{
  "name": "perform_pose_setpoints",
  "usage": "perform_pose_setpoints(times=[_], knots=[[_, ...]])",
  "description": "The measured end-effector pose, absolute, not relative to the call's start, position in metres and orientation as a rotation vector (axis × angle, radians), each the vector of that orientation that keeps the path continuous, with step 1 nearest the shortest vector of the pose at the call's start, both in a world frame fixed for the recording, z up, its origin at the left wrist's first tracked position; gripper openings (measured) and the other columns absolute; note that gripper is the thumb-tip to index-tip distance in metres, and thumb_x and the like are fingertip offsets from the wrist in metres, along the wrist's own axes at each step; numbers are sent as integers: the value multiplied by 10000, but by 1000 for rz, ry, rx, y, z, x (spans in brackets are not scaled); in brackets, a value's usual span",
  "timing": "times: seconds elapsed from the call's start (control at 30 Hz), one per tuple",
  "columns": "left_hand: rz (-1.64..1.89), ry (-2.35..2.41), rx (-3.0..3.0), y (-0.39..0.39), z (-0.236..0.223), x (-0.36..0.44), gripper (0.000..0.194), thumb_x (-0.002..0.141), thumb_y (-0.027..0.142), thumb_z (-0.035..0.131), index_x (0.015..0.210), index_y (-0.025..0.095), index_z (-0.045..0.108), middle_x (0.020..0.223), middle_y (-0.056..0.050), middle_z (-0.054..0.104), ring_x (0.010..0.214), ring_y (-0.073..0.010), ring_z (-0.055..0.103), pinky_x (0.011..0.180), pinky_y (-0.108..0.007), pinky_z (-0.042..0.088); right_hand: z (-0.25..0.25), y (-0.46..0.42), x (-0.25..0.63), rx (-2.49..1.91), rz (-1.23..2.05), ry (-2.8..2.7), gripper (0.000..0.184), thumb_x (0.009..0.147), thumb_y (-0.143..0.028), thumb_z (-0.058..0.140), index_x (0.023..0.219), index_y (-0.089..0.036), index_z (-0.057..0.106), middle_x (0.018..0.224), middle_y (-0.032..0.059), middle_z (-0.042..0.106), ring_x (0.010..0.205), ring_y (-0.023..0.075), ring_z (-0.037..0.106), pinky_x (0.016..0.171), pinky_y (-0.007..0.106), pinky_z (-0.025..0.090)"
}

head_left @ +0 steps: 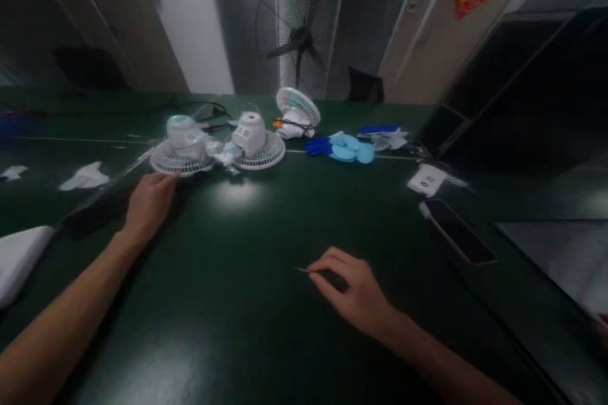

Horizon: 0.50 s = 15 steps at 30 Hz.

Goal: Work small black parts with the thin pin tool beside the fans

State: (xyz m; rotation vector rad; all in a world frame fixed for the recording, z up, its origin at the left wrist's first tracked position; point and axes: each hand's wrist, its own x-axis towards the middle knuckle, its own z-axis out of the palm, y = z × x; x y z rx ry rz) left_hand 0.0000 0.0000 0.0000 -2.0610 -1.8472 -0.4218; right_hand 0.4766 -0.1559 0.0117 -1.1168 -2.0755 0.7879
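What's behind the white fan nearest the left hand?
Behind that white fan, dark cable curves across the green table. The patch directly behind its body and grille is covered, so anything there can't be seen.

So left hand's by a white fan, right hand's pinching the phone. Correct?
Not the phone. The head view shows the right hand pinching a thin piece, too small and blurred to identify; the phone lies on the table, apart from that hand. The left hand is by a white fan, as you say.
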Motion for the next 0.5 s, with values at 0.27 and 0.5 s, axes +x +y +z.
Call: perform_pose_setpoints(times=[0.27, 0.5], knots=[[-538, -2026, -2091, 2, -3, -3, 477, 1064, 360, 422, 1288, 63, 721, 1227, -141, 683, 1031, -236, 625, 938, -315, 477, 15, -154, 478, -1107, 828, -2071, 149, 1036, -239, 606, 1080, -208, 745, 996, 35, 695, 836, 168, 680, 727, 300, 530], [-406, -1960, -2164, 0, 2, 4, 480, 1009, 313, 471, 1355, 50, 677, 1280, -159, 623, 1125, -293, 572, 994, -392, 486, 16, -154, 478, -1115, 854, -2061, 152, 1027, -234, 607, 1074, -200, 748, 992, 39, 688, 834, 169, 675, 723, 301, 545]])
